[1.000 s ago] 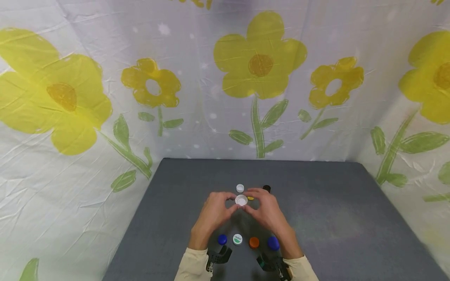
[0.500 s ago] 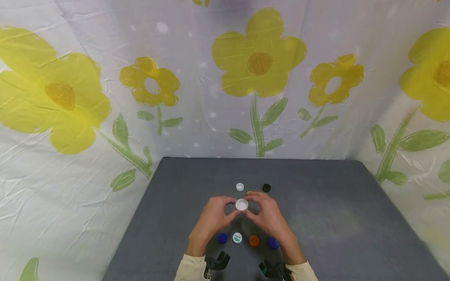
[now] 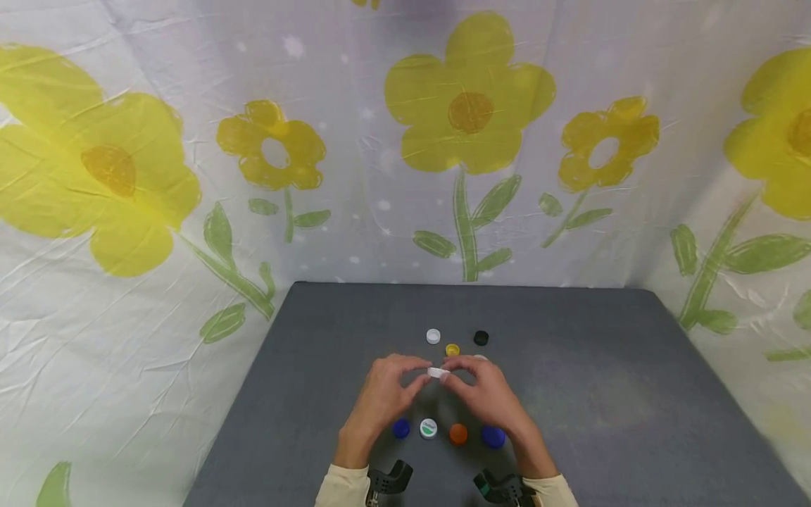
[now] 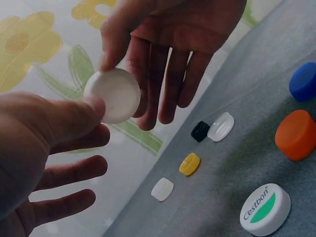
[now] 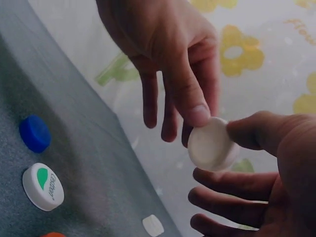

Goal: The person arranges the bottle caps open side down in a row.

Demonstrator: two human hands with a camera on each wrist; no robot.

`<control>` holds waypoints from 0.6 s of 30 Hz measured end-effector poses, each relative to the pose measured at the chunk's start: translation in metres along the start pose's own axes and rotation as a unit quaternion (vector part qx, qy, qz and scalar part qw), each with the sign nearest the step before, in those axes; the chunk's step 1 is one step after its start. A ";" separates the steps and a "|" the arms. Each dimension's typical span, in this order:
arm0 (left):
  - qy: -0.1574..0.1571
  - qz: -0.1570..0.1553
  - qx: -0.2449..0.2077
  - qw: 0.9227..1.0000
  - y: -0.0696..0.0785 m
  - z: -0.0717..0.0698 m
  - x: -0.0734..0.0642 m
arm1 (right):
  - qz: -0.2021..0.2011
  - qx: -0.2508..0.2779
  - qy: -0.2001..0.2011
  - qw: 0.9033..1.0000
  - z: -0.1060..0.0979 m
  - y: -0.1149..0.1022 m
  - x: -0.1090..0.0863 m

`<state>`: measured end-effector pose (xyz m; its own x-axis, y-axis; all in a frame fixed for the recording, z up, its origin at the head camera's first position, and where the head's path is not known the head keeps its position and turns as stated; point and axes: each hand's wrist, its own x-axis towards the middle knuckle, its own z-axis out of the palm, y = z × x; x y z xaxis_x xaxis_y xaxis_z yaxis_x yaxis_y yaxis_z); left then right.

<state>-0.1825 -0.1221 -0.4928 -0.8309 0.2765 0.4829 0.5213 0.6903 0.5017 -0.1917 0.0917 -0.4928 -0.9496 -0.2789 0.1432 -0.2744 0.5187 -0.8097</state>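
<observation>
A white bottle cap (image 3: pixel 436 372) is held up between my hands above the table, edge-on in the head view. My left hand (image 3: pixel 388 391) pinches its left side between thumb and index finger. From the right, my right hand (image 3: pixel 479 389) pinches the opposite side the same way. In the left wrist view the smooth flat top of the cap (image 4: pixel 121 96) faces the camera, and the other fingers of both hands are spread apart from it. The right wrist view shows the thumbs on the cap (image 5: pixel 210 150) at its upper and right edges.
Nearer the body on the grey table (image 3: pixel 589 380) lie a blue cap (image 3: pixel 400 428), a white-and-green printed cap (image 3: pixel 428 429), an orange cap (image 3: pixel 458 434) and a larger blue cap (image 3: pixel 493 436). Beyond the hands are white (image 3: pixel 434 336), yellow (image 3: pixel 453 350) and black (image 3: pixel 481 338) caps.
The held cap has turned from showing its hollow inside to standing edge-on in the head view. Both hands have drawn slightly toward the body, uncovering the yellow and black caps.
</observation>
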 end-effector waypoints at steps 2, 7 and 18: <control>-0.002 -0.002 -0.010 1.000 0.000 0.001 0.000 | 0.007 0.009 -0.004 1.000 -0.001 0.000 -0.001; -0.014 -0.031 -0.055 0.998 0.000 0.001 -0.003 | 0.010 0.006 0.008 1.000 0.002 -0.002 -0.002; 0.000 -0.137 -0.128 0.982 -0.002 -0.001 -0.005 | -0.107 -0.074 0.084 0.988 0.004 -0.003 -0.001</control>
<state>-0.1796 -0.1258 -0.4952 -0.9469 0.1036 0.3043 0.3097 0.5476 0.7773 -0.1891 0.0876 -0.4928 -0.8761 -0.2636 0.4038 -0.4785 0.5784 -0.6607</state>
